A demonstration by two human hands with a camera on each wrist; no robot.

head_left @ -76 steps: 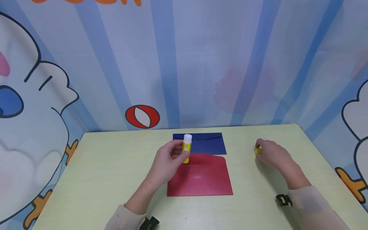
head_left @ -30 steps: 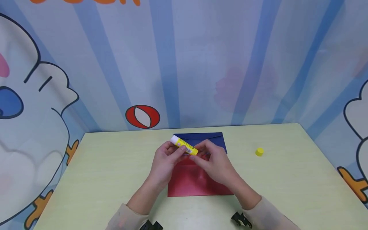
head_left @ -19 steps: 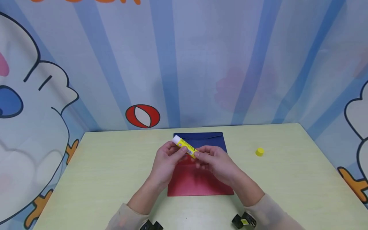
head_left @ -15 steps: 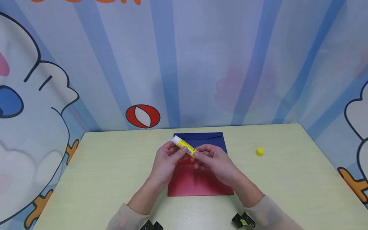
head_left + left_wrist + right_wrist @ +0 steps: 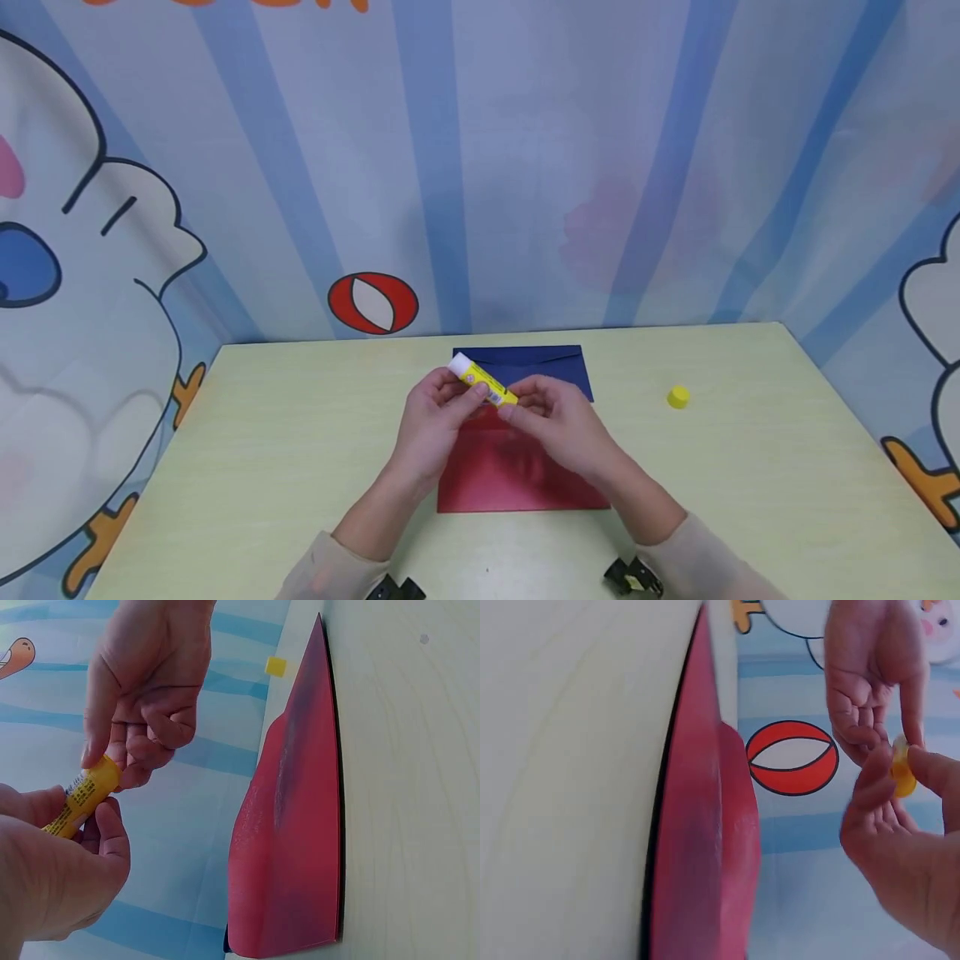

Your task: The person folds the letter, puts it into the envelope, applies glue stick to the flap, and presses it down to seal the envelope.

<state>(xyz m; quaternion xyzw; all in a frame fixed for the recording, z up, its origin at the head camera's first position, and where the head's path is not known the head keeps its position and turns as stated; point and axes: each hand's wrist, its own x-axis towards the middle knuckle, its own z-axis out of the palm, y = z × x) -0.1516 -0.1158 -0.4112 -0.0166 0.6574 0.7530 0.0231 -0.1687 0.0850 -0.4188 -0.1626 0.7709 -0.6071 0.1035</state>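
A yellow glue stick [image 5: 487, 382] with a white tip, its cap off, is held tilted above the envelopes. My left hand [image 5: 429, 429] grips its body between thumb and fingers, white end up and to the left. The thumb and forefinger of my right hand [image 5: 568, 427] pinch the lower yellow end, also seen in the right wrist view on the glue stick [image 5: 903, 776]. Below both hands lies a red envelope [image 5: 517, 487], its flap side up and partly covered by the right hand. Behind it is a dark blue envelope [image 5: 551, 364], partly hidden.
The yellow cap [image 5: 678, 397] stands on the pale table [image 5: 750, 467], right of the envelopes. A printed blue-striped backdrop [image 5: 510, 208] rises along the table's back edge. Each wrist carries a small black camera [image 5: 633, 577].
My right hand has left the yellow cap on the table and come over to the glue stick's lower end. My left hand has tilted the stick. Lately the right fingers have shifted slightly on it.
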